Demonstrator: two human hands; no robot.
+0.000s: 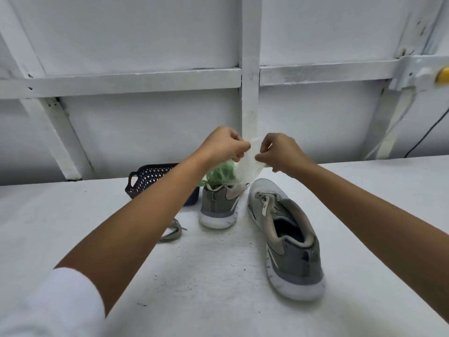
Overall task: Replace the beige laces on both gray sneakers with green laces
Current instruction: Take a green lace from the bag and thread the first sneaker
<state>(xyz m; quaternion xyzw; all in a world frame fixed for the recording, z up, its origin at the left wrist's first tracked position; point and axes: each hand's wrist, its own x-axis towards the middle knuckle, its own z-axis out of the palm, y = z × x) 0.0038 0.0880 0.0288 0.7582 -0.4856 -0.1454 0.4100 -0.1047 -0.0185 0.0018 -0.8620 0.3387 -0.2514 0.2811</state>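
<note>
Two gray sneakers stand on the white table: the left sneaker (218,207) with its heel toward me, and the right sneaker (286,237), with a bit of beige lace at its toe eyelets. Above them my left hand (223,144) and my right hand (279,152) each pinch the top edge of a clear plastic bag (250,166). Green laces (220,176) bunch in the bag's bottom, just over the left sneaker. A loose beige lace (172,231) lies on the table beside my left forearm.
A dark perforated basket (148,178) sits at the back left, partly behind my left arm. The white table (194,276) ends at a white framed wall (145,81). A black cable (427,135) hangs at the far right.
</note>
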